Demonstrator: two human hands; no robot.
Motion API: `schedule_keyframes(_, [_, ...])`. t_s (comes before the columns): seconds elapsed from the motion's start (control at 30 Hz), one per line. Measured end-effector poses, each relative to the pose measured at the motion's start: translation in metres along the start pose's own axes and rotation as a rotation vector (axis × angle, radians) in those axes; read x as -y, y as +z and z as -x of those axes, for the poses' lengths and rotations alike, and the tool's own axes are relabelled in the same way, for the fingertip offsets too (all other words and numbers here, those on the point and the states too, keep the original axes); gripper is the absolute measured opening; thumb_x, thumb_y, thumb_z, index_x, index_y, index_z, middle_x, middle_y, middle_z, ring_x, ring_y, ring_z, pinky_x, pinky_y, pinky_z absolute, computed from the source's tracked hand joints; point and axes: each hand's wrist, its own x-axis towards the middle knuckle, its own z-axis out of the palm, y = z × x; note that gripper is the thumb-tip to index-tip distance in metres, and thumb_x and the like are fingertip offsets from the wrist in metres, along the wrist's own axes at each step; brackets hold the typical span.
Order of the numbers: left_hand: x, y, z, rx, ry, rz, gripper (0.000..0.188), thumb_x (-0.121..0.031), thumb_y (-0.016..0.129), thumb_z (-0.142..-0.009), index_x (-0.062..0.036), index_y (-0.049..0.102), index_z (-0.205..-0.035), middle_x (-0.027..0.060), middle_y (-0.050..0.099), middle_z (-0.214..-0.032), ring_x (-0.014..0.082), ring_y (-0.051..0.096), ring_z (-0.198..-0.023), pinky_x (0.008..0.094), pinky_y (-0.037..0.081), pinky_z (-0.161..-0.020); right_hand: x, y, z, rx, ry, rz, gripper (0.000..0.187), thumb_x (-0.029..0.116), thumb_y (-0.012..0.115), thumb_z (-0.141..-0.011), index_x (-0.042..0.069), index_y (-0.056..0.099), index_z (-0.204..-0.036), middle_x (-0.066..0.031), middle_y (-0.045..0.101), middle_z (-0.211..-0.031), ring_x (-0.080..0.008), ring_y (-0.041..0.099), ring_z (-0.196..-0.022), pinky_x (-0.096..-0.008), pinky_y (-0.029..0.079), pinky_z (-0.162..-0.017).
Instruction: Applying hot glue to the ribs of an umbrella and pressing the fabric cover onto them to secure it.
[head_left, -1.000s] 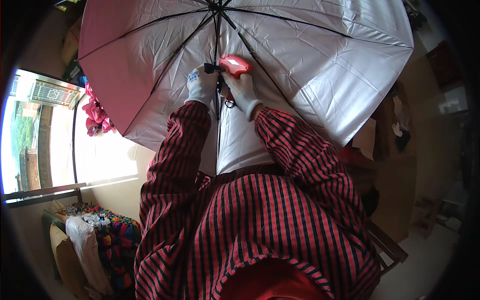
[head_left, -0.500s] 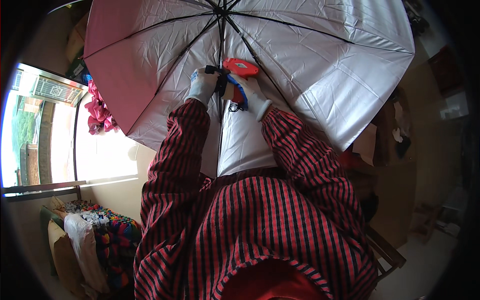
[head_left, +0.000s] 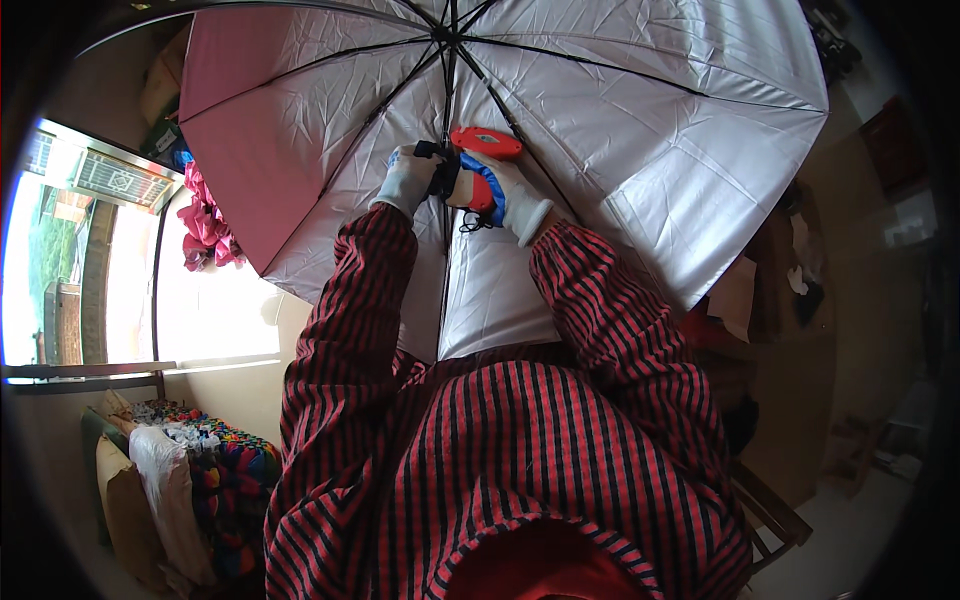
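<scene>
An open umbrella (head_left: 620,110) with a silvery inside and a pink panel on the left fills the upper view, its black ribs meeting at the top. My left hand (head_left: 408,180), in a pale glove, grips the black shaft (head_left: 447,100) near the runner. My right hand (head_left: 505,195), in a white and blue glove, is closed on the red handle (head_left: 486,142) beside it. Both sleeves are red with black stripes. A thin black cord hangs below the handle.
A bright window (head_left: 90,270) lies at the left with a pink cloth bundle (head_left: 205,220) beside it. Coloured fabric and bags (head_left: 190,480) sit at the lower left. A wooden chair (head_left: 770,510) and brown furniture stand at the right.
The umbrella and both hands have shifted slightly up and to the right. The red handle now shows more above my right hand.
</scene>
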Motion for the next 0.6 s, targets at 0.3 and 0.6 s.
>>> schedule_keyframes(0.3, [-0.03,-0.005,0.017,-0.057,0.015,-0.078,0.017,-0.016,0.067,-0.077,-0.0016,0.069,-0.085,0.015,0.068,-0.074,0.0229,0.068,-0.069,0.0346,0.053,-0.061,0.019,-0.004,-0.012,0.118,-0.032,0.281,0.039,0.02,0.07,-0.076,0.007,0.059,-0.111,-0.0067,0.065,-0.106,-0.0213,0.064,-0.092,-0.0293,0.05,-0.078])
schedule_keyframes(0.6, [-0.016,-0.004,0.013,0.029,-0.016,-0.112,0.022,-0.022,0.065,-0.077,-0.0029,0.069,-0.088,0.015,0.067,-0.072,0.0237,0.067,-0.069,0.0356,0.053,-0.063,0.072,0.016,0.001,-0.267,0.635,-0.531,0.021,0.028,0.057,-0.09,0.009,0.064,-0.093,0.0004,0.064,-0.081,-0.0118,0.061,-0.074,-0.0248,0.048,-0.071])
